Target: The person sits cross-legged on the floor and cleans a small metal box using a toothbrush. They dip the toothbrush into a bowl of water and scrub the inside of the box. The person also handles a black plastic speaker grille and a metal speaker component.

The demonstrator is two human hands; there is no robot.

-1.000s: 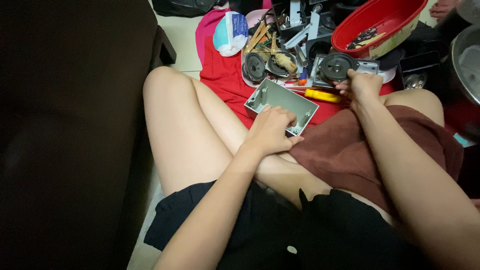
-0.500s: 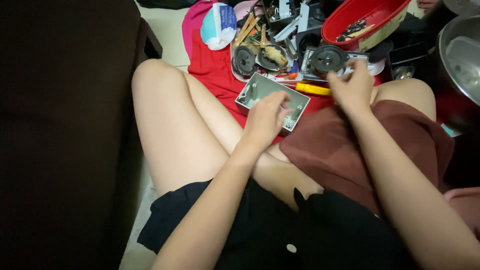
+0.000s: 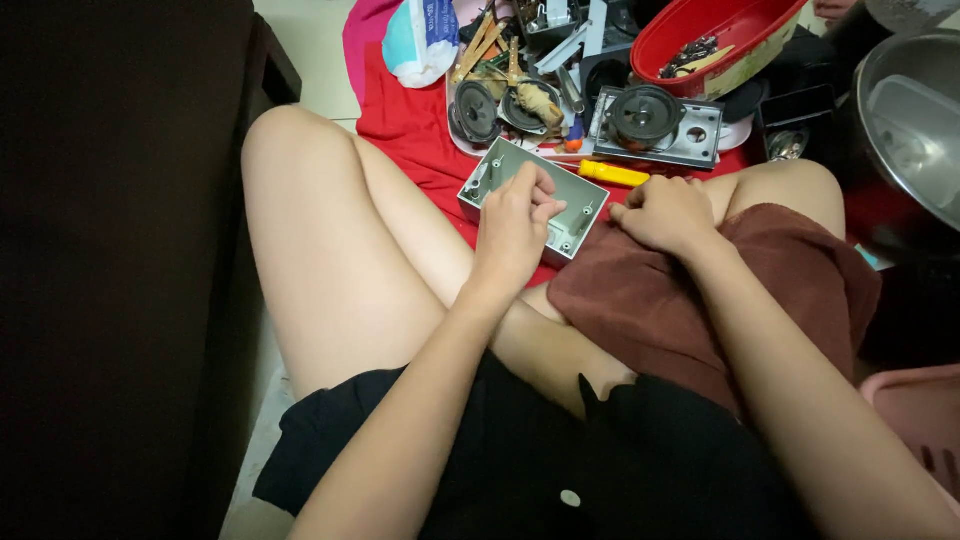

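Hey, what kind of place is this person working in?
Probably a home floor used as a makeshift repair spot. The person sits cross-legged, left hand in a grey plastic box, beside loose speakers, a red bowl of small parts and a steel pot.

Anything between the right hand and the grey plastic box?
Nothing visible. The left hand already rests on the grey plastic box, fingers curled into its open top. The right hand lies closed on the brown cloth, beside the box's right end, apart from it; the yellow tool lies behind that gap, not in it.
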